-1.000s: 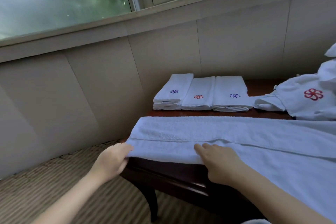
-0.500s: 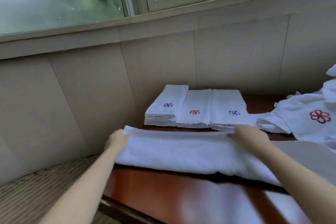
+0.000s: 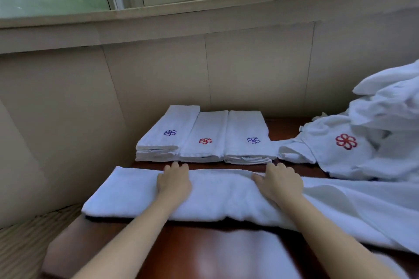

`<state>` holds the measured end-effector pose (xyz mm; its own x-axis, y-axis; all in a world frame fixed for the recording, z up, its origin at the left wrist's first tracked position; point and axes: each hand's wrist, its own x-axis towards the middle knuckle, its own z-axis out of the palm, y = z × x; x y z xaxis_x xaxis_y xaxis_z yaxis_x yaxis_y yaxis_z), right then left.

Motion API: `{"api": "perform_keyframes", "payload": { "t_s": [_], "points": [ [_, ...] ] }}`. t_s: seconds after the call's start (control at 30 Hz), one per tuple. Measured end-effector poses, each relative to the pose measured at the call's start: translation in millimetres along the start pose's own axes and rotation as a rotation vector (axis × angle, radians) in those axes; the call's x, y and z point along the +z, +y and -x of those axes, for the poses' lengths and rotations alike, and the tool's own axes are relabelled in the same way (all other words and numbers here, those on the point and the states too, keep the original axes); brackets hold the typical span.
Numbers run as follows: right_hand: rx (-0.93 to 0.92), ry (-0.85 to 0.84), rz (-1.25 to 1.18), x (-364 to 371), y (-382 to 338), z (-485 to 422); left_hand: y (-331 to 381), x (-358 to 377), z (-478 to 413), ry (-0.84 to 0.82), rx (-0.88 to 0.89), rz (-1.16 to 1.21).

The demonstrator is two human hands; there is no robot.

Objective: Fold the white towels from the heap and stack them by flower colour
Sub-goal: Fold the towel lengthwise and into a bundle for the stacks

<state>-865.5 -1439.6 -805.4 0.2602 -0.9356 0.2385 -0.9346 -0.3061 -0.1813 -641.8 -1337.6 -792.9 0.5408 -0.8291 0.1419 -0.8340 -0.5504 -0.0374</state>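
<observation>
**So, both hands flat on the long towel**

Basically no boxes or bins, just the dark wooden table (image 3: 226,253) carrying everything. Long folded towel (image 3: 127,192) lies across the middle. Left hand (image 3: 174,184) and right hand (image 3: 279,184) press on it, fingers fairly straight, tips over its far edge, gripping nothing. At 12 o'clock, three folded stacks: purple-flower stack (image 3: 166,136), red-flower stack (image 3: 206,138), blue-flower stack (image 3: 248,137), touching. The heap (image 3: 374,138) sits at 2 o'clock.

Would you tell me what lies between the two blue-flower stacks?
In the head view, the red-flower stack lies between the left blue stack and right blue stack.
</observation>
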Motion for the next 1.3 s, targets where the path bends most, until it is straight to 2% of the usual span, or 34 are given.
{"api": "perform_keyframes", "payload": {
  "t_s": [0.1,0.23,0.33,0.4,0.47,0.53,0.63,0.83,1.1,1.2,1.3],
  "points": [
    [0.004,0.016,0.128,-15,41,19,65,3,18,-0.046,0.088,0.146],
    [0.131,-0.060,0.244,-53,127,55,90,7,29,-0.020,0.089,0.185],
    [0.164,-0.194,0.180,-90,186,79,84,15,33,-0.004,0.150,0.218],
    [0.186,-0.357,0.079,-117,207,88,81,16,34,-0.024,0.198,0.239],
    [0.265,-0.496,-0.028,-138,225,93,80,16,36,-0.026,0.245,0.236],
    [0.370,-0.543,-0.098,-153,241,100,80,13,40,-0.025,0.266,0.238],
    [0.528,-0.412,-0.249,-153,263,112,87,5,49,-0.014,0.225,0.211],
    [0.647,-0.232,-0.174,-132,260,121,127,0,77,-0.263,0.278,0.210],
    [0.687,-0.071,0.042,-110,233,121,122,-4,84,-0.286,0.319,0.180],
    [0.560,-0.049,0.293,-103,195,118,130,-9,82,-0.344,0.279,0.149],
    [0.250,-0.024,0.248,-80,137,114,140,-7,80,-0.374,0.248,0.126]
  ]
}}
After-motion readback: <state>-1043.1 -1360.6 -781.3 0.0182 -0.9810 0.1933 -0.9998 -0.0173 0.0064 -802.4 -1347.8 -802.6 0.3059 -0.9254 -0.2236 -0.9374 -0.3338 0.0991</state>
